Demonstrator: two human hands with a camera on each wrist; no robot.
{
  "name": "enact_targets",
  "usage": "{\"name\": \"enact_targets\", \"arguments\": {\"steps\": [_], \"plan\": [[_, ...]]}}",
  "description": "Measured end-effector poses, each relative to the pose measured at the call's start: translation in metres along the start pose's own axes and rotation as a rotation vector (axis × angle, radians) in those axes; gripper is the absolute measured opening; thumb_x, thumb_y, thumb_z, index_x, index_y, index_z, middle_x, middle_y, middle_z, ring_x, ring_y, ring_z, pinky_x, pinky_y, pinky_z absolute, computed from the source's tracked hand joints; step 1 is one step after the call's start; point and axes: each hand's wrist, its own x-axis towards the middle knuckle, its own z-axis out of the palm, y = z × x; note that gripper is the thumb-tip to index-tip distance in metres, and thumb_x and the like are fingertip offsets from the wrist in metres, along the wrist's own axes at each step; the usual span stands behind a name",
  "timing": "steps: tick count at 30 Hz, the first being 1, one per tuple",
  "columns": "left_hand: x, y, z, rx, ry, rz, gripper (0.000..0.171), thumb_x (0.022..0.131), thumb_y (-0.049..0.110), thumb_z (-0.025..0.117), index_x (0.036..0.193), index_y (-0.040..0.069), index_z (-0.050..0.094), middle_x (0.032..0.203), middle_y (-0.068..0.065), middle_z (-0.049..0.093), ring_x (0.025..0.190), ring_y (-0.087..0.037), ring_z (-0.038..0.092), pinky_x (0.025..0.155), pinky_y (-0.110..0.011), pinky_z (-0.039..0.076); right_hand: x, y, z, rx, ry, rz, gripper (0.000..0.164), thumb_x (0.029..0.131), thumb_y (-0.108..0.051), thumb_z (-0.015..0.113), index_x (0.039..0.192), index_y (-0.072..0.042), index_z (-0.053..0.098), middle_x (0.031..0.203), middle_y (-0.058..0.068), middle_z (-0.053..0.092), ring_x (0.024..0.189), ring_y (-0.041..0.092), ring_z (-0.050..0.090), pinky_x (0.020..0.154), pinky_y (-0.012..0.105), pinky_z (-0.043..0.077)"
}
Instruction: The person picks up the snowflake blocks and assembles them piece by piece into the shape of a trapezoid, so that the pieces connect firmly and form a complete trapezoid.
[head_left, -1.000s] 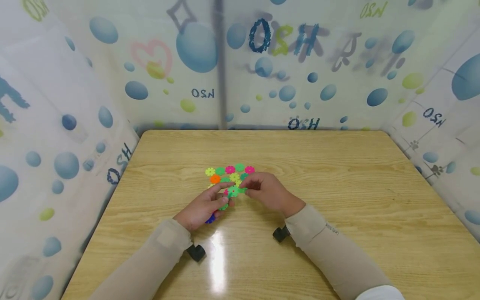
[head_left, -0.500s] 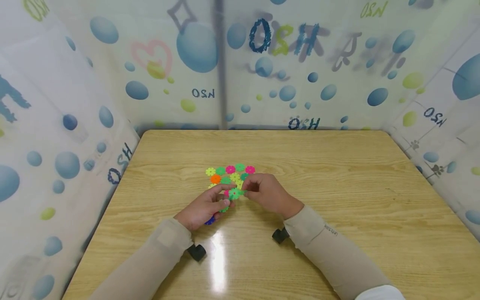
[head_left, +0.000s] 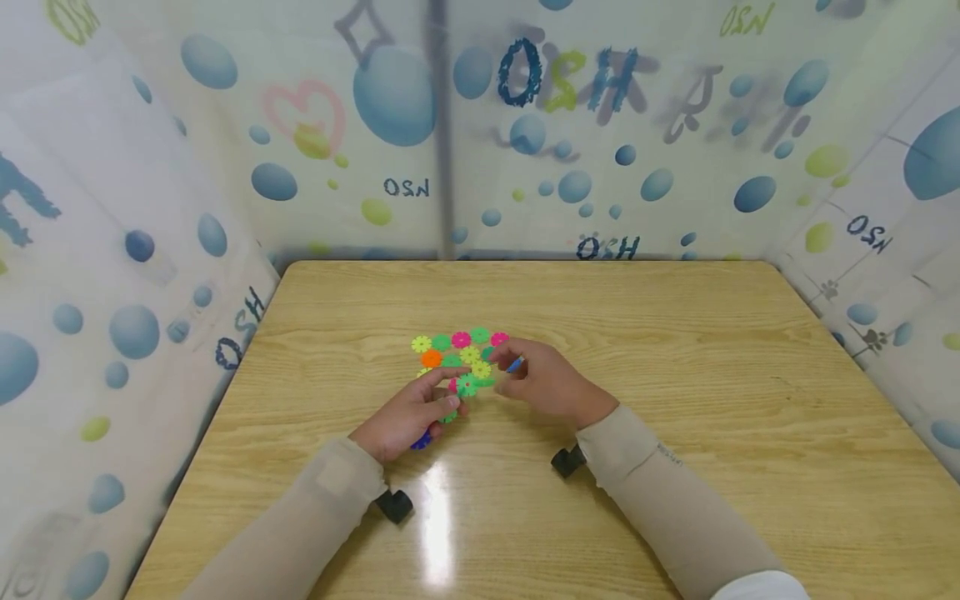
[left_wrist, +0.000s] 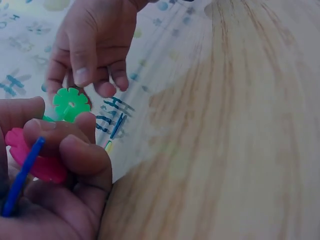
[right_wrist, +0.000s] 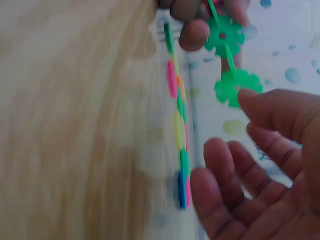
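Discs (head_left: 467, 385) partly hidden by left hand (head_left: 411, 417), fingers gripping them, right hand (head_left: 551, 385) fingers parted, contact unclear

Left hand (left_wrist: 62, 195) grips a pink disc (left_wrist: 47, 169) near a wooden table (left_wrist: 225, 140).
A blue piece (left_wrist: 22, 177) shows edge-on in front; a green disc (left_wrist: 78, 100) appears beside the right hand (left_wrist: 95, 47), its fingers loosely bent.

Over on the table (head_left: 750, 350), before the wall (head_left: 495, 183), rows of discs (head_left: 461, 340) lie beyond the left hand (head_left: 408, 417), their right end partly behind the right hand (head_left: 546, 383). The disc chain (head_left: 467, 384) sits in the left hand, one end between both hands. Side walls (head_left: 90, 267) stand left and right.
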Motion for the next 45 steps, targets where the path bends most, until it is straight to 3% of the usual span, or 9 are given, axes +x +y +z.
{"name": "enact_targets", "arguments": {"steps": [6, 12, 18, 25, 29, 33, 37, 40, 45], "plan": [[-0.001, 0.002, 0.002, -0.020, 0.017, -0.013, 0.051, 0.112, 0.019, 0.052, 0.162, 0.020, 0.040, 0.114, -0.014, 0.067, 0.065, -0.012, 0.045, 0.055, -0.023, 0.040, 0.003, 0.012, -0.012, -0.147, 0.007, 0.150, 0.047, 0.099, -0.024, 0.076, 0.143, -0.015, 0.065, 0.112, 0.008, 0.064, 0.092, 0.023, 0.057, 0.073, 0.034, 0.050], [-0.001, 0.003, 0.002, -0.028, 0.009, -0.007, 0.051, 0.112, 0.019, 0.052, 0.162, 0.019, 0.039, 0.115, -0.014, 0.066, 0.065, -0.012, 0.044, 0.055, -0.022, 0.040, 0.003, 0.015, -0.013, -0.230, -0.031, 0.194, 0.052, 0.098, -0.029, 0.077, 0.147, -0.016, 0.063, 0.104, 0.008, 0.061, 0.085, 0.023, 0.054, 0.067, 0.033, 0.046], [-0.001, 0.001, 0.001, -0.032, 0.000, 0.005, 0.052, 0.112, 0.020, 0.052, 0.162, 0.019, 0.039, 0.114, -0.014, 0.066, 0.064, -0.011, 0.044, 0.054, -0.022, 0.040, 0.002, 0.014, -0.012, -0.199, -0.028, 0.188, 0.033, 0.098, -0.024, 0.077, 0.129, -0.013, 0.072, 0.097, 0.008, 0.061, 0.078, 0.022, 0.053, 0.065, 0.033, 0.045], [0.000, -0.001, 0.001, -0.031, -0.004, 0.017, 0.052, 0.112, 0.020, 0.052, 0.162, 0.018, 0.039, 0.113, -0.014, 0.066, 0.064, -0.011, 0.045, 0.055, -0.022, 0.041, 0.003, 0.016, -0.011, -0.231, -0.024, 0.171, 0.030, 0.097, -0.019, 0.076, 0.127, -0.014, 0.071, 0.097, 0.007, 0.062, 0.080, 0.021, 0.054, 0.069, 0.033, 0.046], [0.000, 0.000, 0.001, -0.035, -0.002, 0.018, 0.052, 0.112, 0.021, 0.053, 0.162, 0.018, 0.039, 0.113, -0.014, 0.066, 0.063, -0.011, 0.045, 0.054, -0.022, 0.041, 0.002, 0.016, -0.011, -0.236, -0.033, 0.153, 0.019, 0.095, -0.013, 0.078, 0.112, -0.011, 0.070, 0.096, 0.007, 0.063, 0.083, 0.022, 0.055, 0.072, 0.033, 0.047], [0.001, 0.000, 0.000, -0.028, 0.000, 0.012, 0.052, 0.112, 0.022, 0.053, 0.162, 0.019, 0.039, 0.114, -0.013, 0.066, 0.064, -0.011, 0.045, 0.054, -0.022, 0.041, 0.002, 0.015, -0.011, -0.225, -0.038, 0.137, 0.020, 0.092, -0.012, 0.080, 0.103, -0.010, 0.064, 0.093, 0.007, 0.061, 0.083, 0.022, 0.054, 0.072, 0.033, 0.047], [0.001, 0.000, 0.000, -0.019, 0.008, 0.005, 0.052, 0.112, 0.023, 0.052, 0.162, 0.020, 0.039, 0.115, -0.013, 0.066, 0.064, -0.011, 0.046, 0.055, -0.023, 0.042, 0.001, 0.014, -0.012, -0.147, -0.039, 0.118, 0.016, 0.093, -0.009, 0.078, 0.101, -0.008, 0.064, 0.090, 0.006, 0.062, 0.081, 0.020, 0.056, 0.071, 0.031, 0.048], [0.001, 0.000, 0.000, -0.020, 0.014, 0.001, 0.052, 0.112, 0.023, 0.052, 0.162, 0.020, 0.039, 0.115, -0.014, 0.066, 0.065, -0.012, 0.046, 0.055, -0.023, 0.042, 0.003, 0.014, -0.011, 0.007, -0.055, 0.131, 0.010, 0.098, -0.006, 0.071, 0.107, -0.004, 0.067, 0.091, 0.008, 0.065, 0.080, 0.019, 0.061, 0.072, 0.029, 0.054], [0.000, 0.001, 0.000, -0.022, 0.015, -0.005, 0.051, 0.113, 0.023, 0.051, 0.162, 0.020, 0.039, 0.115, -0.013, 0.066, 0.065, -0.012, 0.045, 0.056, -0.023, 0.041, 0.006, 0.013, -0.010, 0.244, -0.079, 0.176, 0.016, 0.105, -0.004, 0.061, 0.119, -0.001, 0.067, 0.099, 0.010, 0.066, 0.085, 0.019, 0.067, 0.078, 0.029, 0.061]]}}
